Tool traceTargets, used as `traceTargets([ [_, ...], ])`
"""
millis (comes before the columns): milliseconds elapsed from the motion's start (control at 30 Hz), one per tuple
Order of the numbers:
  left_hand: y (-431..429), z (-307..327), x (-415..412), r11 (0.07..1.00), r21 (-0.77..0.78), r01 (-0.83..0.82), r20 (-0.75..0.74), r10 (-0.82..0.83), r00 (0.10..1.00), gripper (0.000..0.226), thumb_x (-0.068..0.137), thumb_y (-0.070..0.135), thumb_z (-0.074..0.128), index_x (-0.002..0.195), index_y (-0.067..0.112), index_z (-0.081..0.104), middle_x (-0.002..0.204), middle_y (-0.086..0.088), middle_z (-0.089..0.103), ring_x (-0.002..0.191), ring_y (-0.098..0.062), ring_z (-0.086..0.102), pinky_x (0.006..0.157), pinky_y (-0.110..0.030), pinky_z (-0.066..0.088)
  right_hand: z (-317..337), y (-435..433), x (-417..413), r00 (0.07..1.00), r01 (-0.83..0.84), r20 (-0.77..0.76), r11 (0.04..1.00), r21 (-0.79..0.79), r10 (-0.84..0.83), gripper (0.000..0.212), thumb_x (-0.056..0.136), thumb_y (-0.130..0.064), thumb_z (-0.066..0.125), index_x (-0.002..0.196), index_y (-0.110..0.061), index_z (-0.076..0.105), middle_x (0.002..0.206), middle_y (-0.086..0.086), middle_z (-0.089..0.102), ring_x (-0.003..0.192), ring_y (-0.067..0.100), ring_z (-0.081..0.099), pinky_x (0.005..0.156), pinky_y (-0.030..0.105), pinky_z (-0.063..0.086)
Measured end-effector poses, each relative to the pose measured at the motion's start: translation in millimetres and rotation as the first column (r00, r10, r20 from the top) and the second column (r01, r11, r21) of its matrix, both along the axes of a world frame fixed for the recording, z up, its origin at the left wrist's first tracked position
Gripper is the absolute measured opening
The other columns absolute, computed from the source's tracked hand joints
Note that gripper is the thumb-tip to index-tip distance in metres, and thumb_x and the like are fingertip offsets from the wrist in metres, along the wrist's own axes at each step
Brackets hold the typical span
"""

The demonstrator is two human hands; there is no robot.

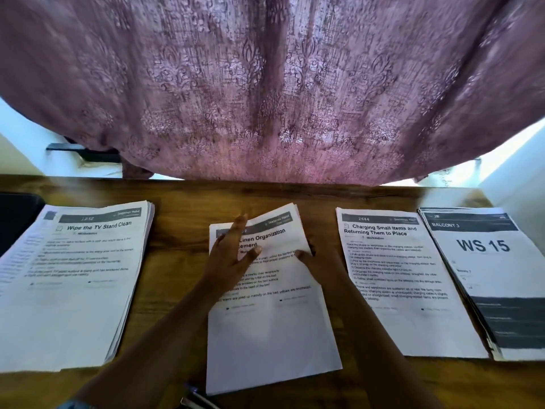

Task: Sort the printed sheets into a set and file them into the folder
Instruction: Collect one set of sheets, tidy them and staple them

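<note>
Under left fingers (237, 228), middle stack (274, 335).

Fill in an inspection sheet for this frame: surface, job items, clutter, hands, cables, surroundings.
Surface: wooden table, grain visible between the stacks.
Job's things: four paper stacks in a row, from left: Wipe the TV Stand Clean stack, Linen Organization stack, Charging Small Items stack, WS 15 stack. The top sheets of the Linen Organization stack lie skewed. No folder seen.
Clutter: dark object at the table's left edge, unidentifiable; pen-like item at the near edge.
Hands: left hand flat on the Linen Organization stack; right hand grips its right edge.
Cables: nothing seen.
Surroundings: patterned mauve curtain hangs behind the table.
</note>
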State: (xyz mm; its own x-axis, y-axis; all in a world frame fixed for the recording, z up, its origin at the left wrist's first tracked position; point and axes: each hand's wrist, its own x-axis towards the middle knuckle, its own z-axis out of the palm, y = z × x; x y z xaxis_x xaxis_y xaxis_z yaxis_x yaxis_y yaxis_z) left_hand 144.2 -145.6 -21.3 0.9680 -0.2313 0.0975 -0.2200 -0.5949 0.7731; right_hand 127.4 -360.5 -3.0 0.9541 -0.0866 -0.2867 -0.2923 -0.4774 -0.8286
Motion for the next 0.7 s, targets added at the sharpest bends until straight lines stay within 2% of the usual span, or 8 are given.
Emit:
traceTargets([
  [100,7,5,13,1.0,-0.02,0.003,-0.086,-0.005,0.996,0.088,0.082,0.057,0.063,0.152,0.026,0.019,0.156,0.004,0.024,0.139,-0.014,0.03,0.114,-0.035,0.031,12,1,13,0.999,-0.046,0.011,0.998,-0.052,0.046,0.022,0.093,-0.02,0.057,0.113,-0.013,0.057,0.106,0.005,0.067,0.086,0.02,0.066,0.077,0.039,0.056],
  [167,14,21,28,1.0,-0.009,-0.002,-0.082,0.001,0.997,0.092,0.073,0.064,0.067,0.148,0.031,0.026,0.157,-0.001,0.025,0.143,-0.019,0.022,0.115,-0.046,0.026,23,1,21,0.99,-0.098,0.091,0.986,-0.134,0.11,0.024,0.09,-0.022,0.058,0.113,-0.015,0.06,0.106,0.005,0.068,0.089,0.021,0.066,0.082,0.044,0.055],
  [267,29,66,46,0.997,-0.036,0.063,-0.183,-0.069,0.981,0.076,0.068,0.047,0.082,0.134,0.031,0.049,0.131,0.0,0.06,0.114,-0.016,0.061,0.093,-0.038,0.051,53,3,24,0.942,-0.223,0.206,0.953,-0.206,0.265,0.024,0.091,-0.021,0.059,0.114,-0.016,0.064,0.111,0.003,0.068,0.093,0.018,0.065,0.084,0.037,0.053],
  [367,42,101,50,0.975,-0.056,0.215,-0.389,-0.22,0.894,0.036,0.073,0.025,0.08,0.107,0.021,0.066,0.09,0.005,0.075,0.077,-0.01,0.072,0.063,-0.021,0.054,85,2,29,0.903,-0.341,0.206,0.921,-0.187,0.376,0.027,0.091,-0.018,0.062,0.117,-0.014,0.063,0.111,-0.002,0.066,0.093,0.015,0.063,0.082,0.03,0.05],
  [433,50,109,48,0.984,-0.064,0.169,-0.382,-0.181,0.906,0.024,0.078,0.018,0.077,0.1,0.019,0.07,0.085,0.003,0.076,0.075,-0.014,0.073,0.062,-0.022,0.055,100,-13,29,0.882,-0.456,0.116,0.889,-0.032,0.456,0.033,0.086,-0.023,0.069,0.118,-0.019,0.063,0.113,-0.002,0.068,0.098,0.017,0.067,0.087,0.033,0.053],
  [533,68,105,40,0.966,-0.246,-0.085,-0.345,-0.005,0.939,0.014,0.079,0.015,0.075,0.092,0.013,0.072,0.087,-0.006,0.075,0.076,-0.02,0.073,0.068,-0.03,0.058,110,-51,19,0.894,-0.446,0.076,0.892,0.072,0.441,0.048,0.076,-0.03,0.076,0.122,-0.03,0.062,0.113,-0.008,0.069,0.101,0.011,0.066,0.083,0.028,0.055],
  [600,80,99,31,0.916,-0.354,-0.19,-0.372,0.048,0.927,0.014,0.08,0.012,0.074,0.094,0.01,0.072,0.089,-0.01,0.075,0.082,-0.027,0.072,0.07,-0.033,0.059,100,-69,7,0.938,-0.346,0.097,0.891,0.295,0.333,0.055,0.066,-0.032,0.084,0.117,-0.026,0.064,0.111,-0.003,0.071,0.102,0.015,0.067,0.078,0.025,0.056],
  [700,85,86,16,0.87,-0.417,-0.264,-0.361,0.108,0.926,0.018,0.08,0.012,0.073,0.097,0.007,0.071,0.089,-0.009,0.075,0.086,-0.033,0.072,0.074,-0.039,0.06,70,-64,-12,0.996,-0.089,0.034,0.783,0.616,0.087,0.086,0.033,-0.042,0.096,0.109,-0.014,0.066,0.106,0.008,0.072,0.097,0.022,0.069,0.074,0.03,0.058],
])
